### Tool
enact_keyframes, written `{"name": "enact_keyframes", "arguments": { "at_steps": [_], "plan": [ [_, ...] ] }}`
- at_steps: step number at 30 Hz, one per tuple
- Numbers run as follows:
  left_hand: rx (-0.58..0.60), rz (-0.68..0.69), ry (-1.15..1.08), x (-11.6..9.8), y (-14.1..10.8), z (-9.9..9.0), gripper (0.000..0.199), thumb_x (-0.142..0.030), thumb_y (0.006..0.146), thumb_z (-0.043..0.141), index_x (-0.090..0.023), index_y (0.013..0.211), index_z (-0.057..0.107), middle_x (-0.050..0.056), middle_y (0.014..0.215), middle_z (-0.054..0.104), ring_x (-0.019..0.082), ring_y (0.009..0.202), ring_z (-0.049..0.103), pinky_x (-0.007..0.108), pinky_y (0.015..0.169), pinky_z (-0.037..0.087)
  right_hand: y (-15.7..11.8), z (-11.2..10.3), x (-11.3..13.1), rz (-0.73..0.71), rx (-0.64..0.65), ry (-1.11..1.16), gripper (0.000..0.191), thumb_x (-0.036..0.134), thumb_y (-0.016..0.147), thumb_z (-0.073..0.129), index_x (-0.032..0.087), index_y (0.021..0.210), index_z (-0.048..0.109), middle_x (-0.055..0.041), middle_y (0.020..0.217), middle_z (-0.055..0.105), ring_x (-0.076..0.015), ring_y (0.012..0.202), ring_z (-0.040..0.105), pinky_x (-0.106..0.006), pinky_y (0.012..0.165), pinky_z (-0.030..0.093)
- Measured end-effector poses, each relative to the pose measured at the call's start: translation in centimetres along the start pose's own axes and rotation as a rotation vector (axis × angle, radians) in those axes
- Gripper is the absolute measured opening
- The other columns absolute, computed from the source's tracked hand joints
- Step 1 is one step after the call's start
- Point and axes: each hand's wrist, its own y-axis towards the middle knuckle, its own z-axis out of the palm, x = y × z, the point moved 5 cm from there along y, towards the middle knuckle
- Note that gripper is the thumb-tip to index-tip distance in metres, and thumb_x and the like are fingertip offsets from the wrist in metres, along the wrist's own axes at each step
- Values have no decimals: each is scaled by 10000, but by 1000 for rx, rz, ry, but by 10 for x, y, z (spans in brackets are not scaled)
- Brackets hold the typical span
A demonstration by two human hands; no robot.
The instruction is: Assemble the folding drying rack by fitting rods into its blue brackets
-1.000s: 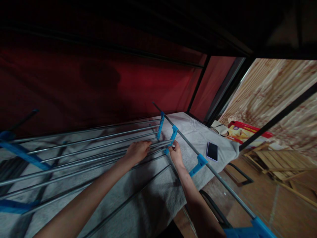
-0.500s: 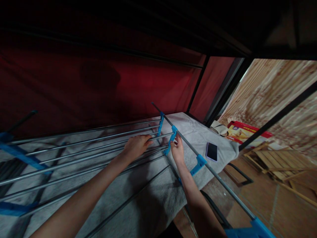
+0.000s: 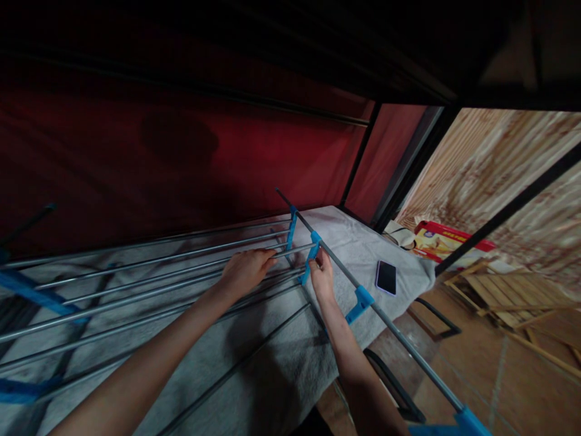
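A rack of grey metal tubes with blue plastic brackets lies across the cloth-covered surface. My left hand (image 3: 247, 268) is closed around one metal tube (image 3: 295, 249), close to where it meets a blue bracket (image 3: 312, 251). Fingers of my right hand (image 3: 322, 274) grip that same bracket from its right side, just under the long side pole (image 3: 338, 261). Another blue bracket (image 3: 360, 304) sits lower on the pole, beside my right forearm. More blue brackets (image 3: 39, 290) hold the tubes' far ends at the left.
A phone (image 3: 386, 277) lies on the light grey cloth (image 3: 345, 227) to the right. Dark red fabric (image 3: 254, 151) hangs behind, within a black frame. On the tiled floor at right are a folded wooden piece (image 3: 517, 297) and a red and yellow box (image 3: 447, 242).
The view has shifted slightly, so the rack appears a little further left. Both hands keep their places on the tube and the bracket.
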Motion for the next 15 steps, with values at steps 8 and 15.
{"name": "enact_keyframes", "arguments": {
  "at_steps": [8, 15],
  "plan": [
    [17, 1, -2, 3, 0, 2, 430, -426, 1029, 352, -260, 1299, 643, 86, 1200, 733, 287, 1093, 695, 368, 892, 522, 0, 0, 1, 28, -20, 14, 405, 261, 794, 518, 242, 1170, 666, -51, 1165, 707, -239, 1122, 620, -426, 1059, 460],
    [24, 33, 8, 6, 2, 3, 450, -425, 1029, 328, -241, 1292, 644, 92, 1199, 731, 296, 1095, 692, 375, 888, 527, 1, 0, 0, 35, -23, 23, 347, 286, 787, 516, 245, 1096, 670, -52, 1089, 716, -239, 1034, 644, -429, 1030, 475]
  ]
}}
